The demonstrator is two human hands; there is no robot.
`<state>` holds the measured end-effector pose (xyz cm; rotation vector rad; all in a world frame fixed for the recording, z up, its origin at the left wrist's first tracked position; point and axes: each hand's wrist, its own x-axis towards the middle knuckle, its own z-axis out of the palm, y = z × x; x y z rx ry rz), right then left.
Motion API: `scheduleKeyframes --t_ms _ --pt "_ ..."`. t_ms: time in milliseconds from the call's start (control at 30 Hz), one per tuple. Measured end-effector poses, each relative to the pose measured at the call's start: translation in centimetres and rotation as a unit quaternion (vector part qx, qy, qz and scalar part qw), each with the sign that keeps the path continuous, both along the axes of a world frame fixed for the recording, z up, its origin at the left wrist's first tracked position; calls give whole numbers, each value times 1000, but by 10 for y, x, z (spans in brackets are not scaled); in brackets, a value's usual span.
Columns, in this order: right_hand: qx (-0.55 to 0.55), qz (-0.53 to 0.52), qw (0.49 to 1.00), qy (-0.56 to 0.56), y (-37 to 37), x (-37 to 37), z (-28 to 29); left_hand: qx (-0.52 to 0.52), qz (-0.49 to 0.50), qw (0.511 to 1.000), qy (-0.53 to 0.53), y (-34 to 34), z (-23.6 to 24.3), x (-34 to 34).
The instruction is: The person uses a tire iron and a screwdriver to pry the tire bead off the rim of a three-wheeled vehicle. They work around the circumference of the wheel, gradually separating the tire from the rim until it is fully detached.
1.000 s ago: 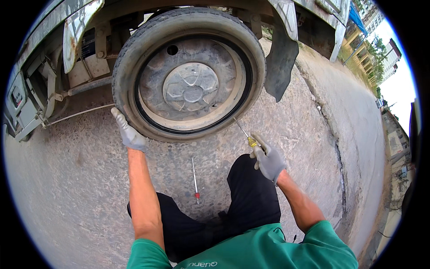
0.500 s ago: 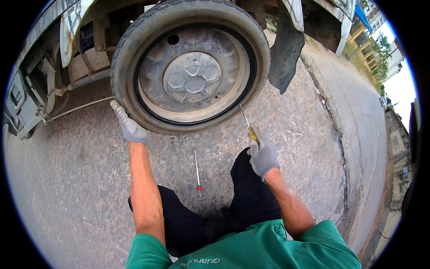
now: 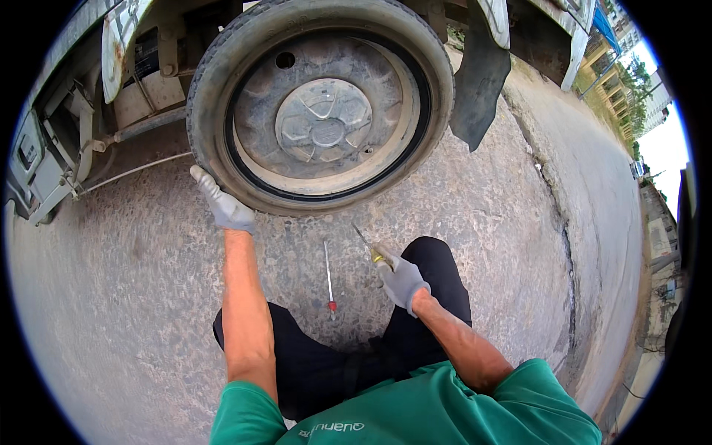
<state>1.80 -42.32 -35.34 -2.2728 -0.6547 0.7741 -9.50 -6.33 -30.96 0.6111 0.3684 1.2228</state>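
Observation:
A worn wheel stands upright at the top middle. Its black tyre (image 3: 210, 137) surrounds a dusty metal rim (image 3: 259, 119) with a round centre cap (image 3: 324, 115). My left hand (image 3: 225, 206), in a grey glove, rests against the tyre's lower left side, fingers stretched along it. Also gloved in grey, my right hand (image 3: 401, 278) is closed around a screwdriver (image 3: 361, 236) with a yellow handle. The thin shaft points up and left, its tip below the tyre and apart from it. A second screwdriver (image 3: 329, 278), with a red band on its handle, lies on the pavement between my knees.
Behind the wheel is a vehicle's underside with a metal bar (image 3: 148, 124). A dark mud flap (image 3: 478, 93) hangs right of the tyre. A thin rod or cable (image 3: 133, 174) runs to the left. Rough pavement (image 3: 148, 297) meets a cracked seam (image 3: 567, 245) on the right.
My right hand has drawn the screwdriver away from the tyre's lower right edge, moving left and down. My left hand stays on the tyre, and the view has shifted slightly.

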Motion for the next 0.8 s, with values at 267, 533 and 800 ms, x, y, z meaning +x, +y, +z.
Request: scheduleKeyframes --t_ms 267,533,800 --pt "138 -166 961 173 12 -7 102 -26 -1 1000 -6 10 -4 2" --pt "240 -240 927 161 23 11 102 21 14 1000 17 10 -9 1" --pt "178 -180 944 214 36 -27 51 44 30 994 91 2 7 -1"
